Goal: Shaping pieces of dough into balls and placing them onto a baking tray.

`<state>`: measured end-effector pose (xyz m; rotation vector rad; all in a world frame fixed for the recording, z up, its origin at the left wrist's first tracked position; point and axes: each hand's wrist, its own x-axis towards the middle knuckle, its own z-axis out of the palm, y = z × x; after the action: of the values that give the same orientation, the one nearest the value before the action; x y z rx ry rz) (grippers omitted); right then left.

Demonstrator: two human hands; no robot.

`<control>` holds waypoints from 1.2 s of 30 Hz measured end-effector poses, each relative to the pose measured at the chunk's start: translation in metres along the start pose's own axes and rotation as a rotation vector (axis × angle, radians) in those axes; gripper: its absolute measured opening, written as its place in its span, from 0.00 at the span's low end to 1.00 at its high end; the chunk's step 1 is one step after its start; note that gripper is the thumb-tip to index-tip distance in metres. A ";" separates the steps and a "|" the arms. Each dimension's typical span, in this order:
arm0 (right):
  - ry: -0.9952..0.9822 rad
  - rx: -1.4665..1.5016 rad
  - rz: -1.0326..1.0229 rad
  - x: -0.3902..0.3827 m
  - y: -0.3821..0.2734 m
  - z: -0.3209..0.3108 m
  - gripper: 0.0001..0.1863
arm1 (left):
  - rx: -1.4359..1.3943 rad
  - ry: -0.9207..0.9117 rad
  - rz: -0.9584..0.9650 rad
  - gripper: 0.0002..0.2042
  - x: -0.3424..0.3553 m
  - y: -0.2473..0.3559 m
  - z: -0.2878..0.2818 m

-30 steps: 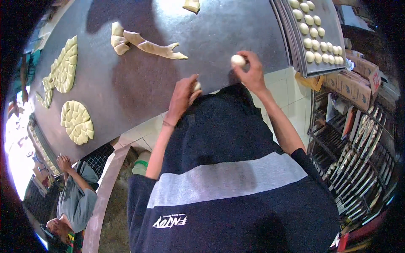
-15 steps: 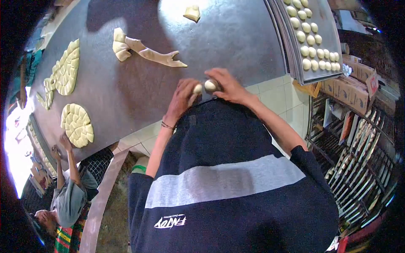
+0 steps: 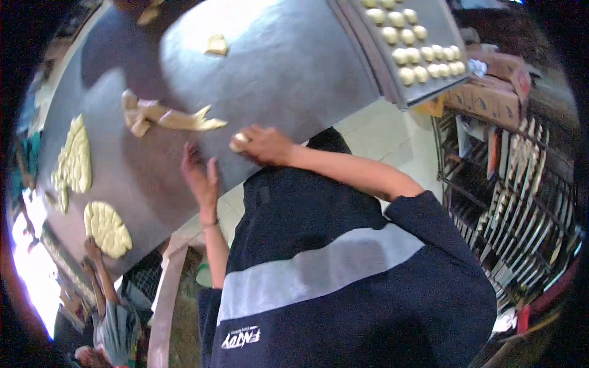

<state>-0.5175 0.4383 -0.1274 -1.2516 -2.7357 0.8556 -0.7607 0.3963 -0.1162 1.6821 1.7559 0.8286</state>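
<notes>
My right hand (image 3: 267,147) is closed round a pale dough ball (image 3: 238,141) on the grey metal table (image 3: 294,73). To its left, my left hand (image 3: 199,172) is open and slightly blurred, fingers apart, with nothing seen in it. Just above both hands lies a long twisted dough scrap (image 3: 178,118), and farther up a small dough piece (image 3: 217,45). At the table's left are a scored dough round (image 3: 107,229) and a larger irregular sheet of cut dough (image 3: 78,153).
A tray of dough balls (image 3: 408,55) sits on stacked trays at the right edge. Cardboard boxes (image 3: 485,98) and a metal rack (image 3: 509,208) with trays stand beyond. At lower left, a co-worker (image 3: 107,325) reaches toward the scored round, near a long tray (image 3: 64,260).
My right hand has moved left and inward with a ball. My left hand has opened and moved left; the ball it held is no longer visible in it. The view has shifted.
</notes>
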 end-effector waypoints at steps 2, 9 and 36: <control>0.093 0.133 0.047 0.010 0.005 -0.001 0.24 | 0.095 0.003 -0.037 0.31 0.003 0.001 -0.001; 0.441 0.943 0.212 -0.055 0.087 -0.103 0.22 | 0.165 0.190 -0.078 0.27 0.029 0.076 0.077; 0.744 0.228 0.673 -0.295 0.483 -0.308 0.21 | 0.551 -0.319 -0.471 0.57 0.065 0.182 0.245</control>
<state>0.0903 0.6318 -0.0385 -1.9550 -1.6149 0.5207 -0.4599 0.4772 -0.1354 1.4946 2.1292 -0.1430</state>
